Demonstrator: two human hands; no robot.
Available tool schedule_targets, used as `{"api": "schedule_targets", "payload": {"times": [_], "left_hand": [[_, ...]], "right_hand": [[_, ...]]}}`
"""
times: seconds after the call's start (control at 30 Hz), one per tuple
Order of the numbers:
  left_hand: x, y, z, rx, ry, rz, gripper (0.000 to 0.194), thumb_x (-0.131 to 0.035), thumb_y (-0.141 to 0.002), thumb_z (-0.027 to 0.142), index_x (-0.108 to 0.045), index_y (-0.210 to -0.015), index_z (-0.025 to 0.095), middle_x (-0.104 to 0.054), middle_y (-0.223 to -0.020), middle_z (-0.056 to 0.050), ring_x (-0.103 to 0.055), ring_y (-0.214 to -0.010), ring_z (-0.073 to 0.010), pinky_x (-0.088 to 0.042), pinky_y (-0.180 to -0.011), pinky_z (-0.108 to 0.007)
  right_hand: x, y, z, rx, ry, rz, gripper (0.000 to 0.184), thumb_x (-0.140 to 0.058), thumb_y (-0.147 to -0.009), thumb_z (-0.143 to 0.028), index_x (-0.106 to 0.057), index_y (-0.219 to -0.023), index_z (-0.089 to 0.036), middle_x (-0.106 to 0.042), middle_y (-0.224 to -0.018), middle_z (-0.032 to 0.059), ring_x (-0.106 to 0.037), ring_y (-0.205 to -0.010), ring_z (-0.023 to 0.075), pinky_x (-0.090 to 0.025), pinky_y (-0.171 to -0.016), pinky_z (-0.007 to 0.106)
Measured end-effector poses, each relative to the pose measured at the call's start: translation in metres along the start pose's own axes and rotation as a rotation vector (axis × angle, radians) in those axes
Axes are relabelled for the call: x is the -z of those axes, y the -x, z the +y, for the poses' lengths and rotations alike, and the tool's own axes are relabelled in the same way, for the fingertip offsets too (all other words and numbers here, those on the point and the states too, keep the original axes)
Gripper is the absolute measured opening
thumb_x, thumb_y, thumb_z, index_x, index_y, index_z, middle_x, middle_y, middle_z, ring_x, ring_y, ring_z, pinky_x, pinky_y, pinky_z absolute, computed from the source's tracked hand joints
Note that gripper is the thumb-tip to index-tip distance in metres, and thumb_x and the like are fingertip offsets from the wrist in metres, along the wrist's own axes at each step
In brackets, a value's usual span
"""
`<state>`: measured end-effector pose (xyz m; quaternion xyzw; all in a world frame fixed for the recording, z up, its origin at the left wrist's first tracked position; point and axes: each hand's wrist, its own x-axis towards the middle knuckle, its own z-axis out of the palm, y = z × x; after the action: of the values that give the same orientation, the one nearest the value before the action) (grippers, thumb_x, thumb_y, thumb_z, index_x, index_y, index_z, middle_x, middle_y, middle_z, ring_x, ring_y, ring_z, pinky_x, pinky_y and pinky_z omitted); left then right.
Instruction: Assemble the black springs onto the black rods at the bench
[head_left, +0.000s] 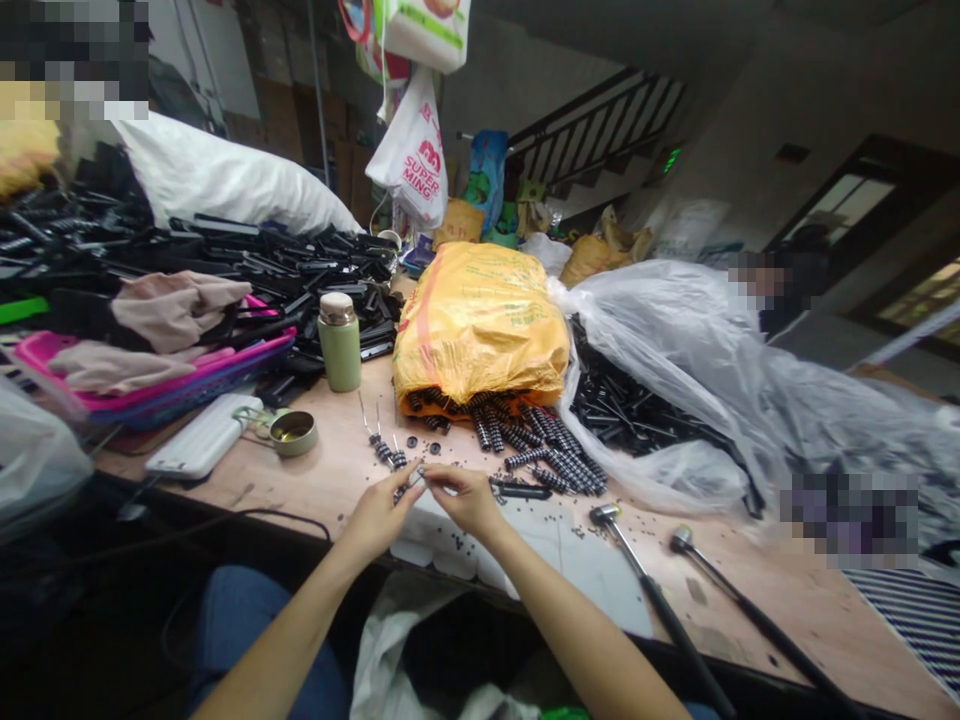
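My left hand (385,512) and my right hand (469,500) meet at the table's front edge, both closed in a pinch. Something small and shiny sits between the fingertips, too tiny to name. Just beyond my left hand, thin metal pins with black rings (381,448) on them lie beside two loose black rings (435,448). Black ridged cylinders with light bands (562,450) spread in a heap from the mouth of a yellow woven sack (484,320). A black strip (521,490) lies right of my right hand, among scattered tiny dark bits.
Two long-handled hammer-like tools (634,565) (750,605) lie at right. A green thermos (340,350), its cup (294,434), a white power bank (201,440) and a pink basket (150,390) stand left. Black parts (300,265) pile behind; clear plastic sheeting (675,320) covers more. Another person is far right.
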<state>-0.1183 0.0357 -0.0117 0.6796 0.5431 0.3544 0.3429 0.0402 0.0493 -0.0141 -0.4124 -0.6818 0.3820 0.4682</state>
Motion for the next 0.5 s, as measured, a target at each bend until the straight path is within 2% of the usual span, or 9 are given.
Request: {"api": "schedule_targets", "payload": {"times": [0.1,0.2,0.27,0.33,0.4,0.5], "left_hand": [[-0.002,0.000,-0.002,0.043,0.014,0.032,0.048,-0.042,-0.081,0.040,-0.049,-0.122,0.017,-0.056,-0.122,-0.008,-0.052,-0.112,-0.0209,-0.039,-0.095,-0.033],[-0.005,-0.001,-0.002,0.080,0.005,0.055,0.042,-0.040,-0.081,0.043,-0.057,-0.109,0.016,-0.064,-0.106,-0.008,-0.062,-0.092,-0.0207,-0.046,-0.084,-0.032],[-0.006,-0.001,-0.003,0.077,-0.015,0.085,0.039,-0.040,-0.081,0.045,-0.060,-0.099,0.017,-0.067,-0.096,-0.006,-0.063,-0.085,-0.0205,-0.048,-0.079,-0.031],[-0.006,-0.002,-0.003,0.067,-0.024,0.103,0.038,-0.041,-0.081,0.045,-0.061,-0.096,0.017,-0.068,-0.094,-0.005,-0.063,-0.087,-0.0209,-0.048,-0.079,-0.031],[-0.005,-0.003,-0.003,0.070,-0.025,0.106,0.040,-0.041,-0.081,0.046,-0.061,-0.101,0.017,-0.067,-0.100,-0.006,-0.062,-0.093,-0.0218,-0.048,-0.081,-0.032],[-0.005,-0.003,0.002,0.073,-0.047,0.102,0.047,-0.042,-0.080,0.046,-0.058,-0.112,0.016,-0.063,-0.111,-0.008,-0.057,-0.103,-0.0227,-0.046,-0.087,-0.033]], "right_hand": [[0.004,-0.009,0.003,0.042,0.331,-0.087,0.022,-0.054,-0.077,-0.021,-0.064,-0.097,-0.022,-0.065,-0.106,0.0024,-0.060,-0.097,0.0152,-0.046,-0.088,0.027],[0.005,-0.037,0.015,-0.007,0.533,-0.055,0.025,-0.048,-0.079,-0.015,-0.062,-0.100,-0.017,-0.064,-0.108,0.0088,-0.056,-0.104,0.0195,-0.041,-0.093,0.035],[0.003,-0.056,0.024,-0.038,0.552,-0.044,0.021,-0.052,-0.073,-0.008,-0.065,-0.088,-0.015,-0.066,-0.098,0.0119,-0.056,-0.102,0.0238,-0.040,-0.091,0.039],[0.001,-0.068,0.027,-0.047,0.543,-0.044,0.022,-0.054,-0.066,-0.003,-0.065,-0.080,-0.015,-0.068,-0.090,0.0116,-0.059,-0.096,0.0242,-0.042,-0.087,0.038],[-0.001,-0.068,0.024,-0.038,0.496,-0.035,0.024,-0.054,-0.065,-0.002,-0.065,-0.081,-0.016,-0.067,-0.089,0.0096,-0.061,-0.089,0.0213,-0.045,-0.083,0.034],[-0.001,-0.052,0.011,-0.025,0.380,-0.027,0.022,-0.058,-0.066,-0.008,-0.065,-0.085,-0.017,-0.068,-0.086,0.0054,-0.063,-0.077,0.0159,-0.050,-0.073,0.027]]}}
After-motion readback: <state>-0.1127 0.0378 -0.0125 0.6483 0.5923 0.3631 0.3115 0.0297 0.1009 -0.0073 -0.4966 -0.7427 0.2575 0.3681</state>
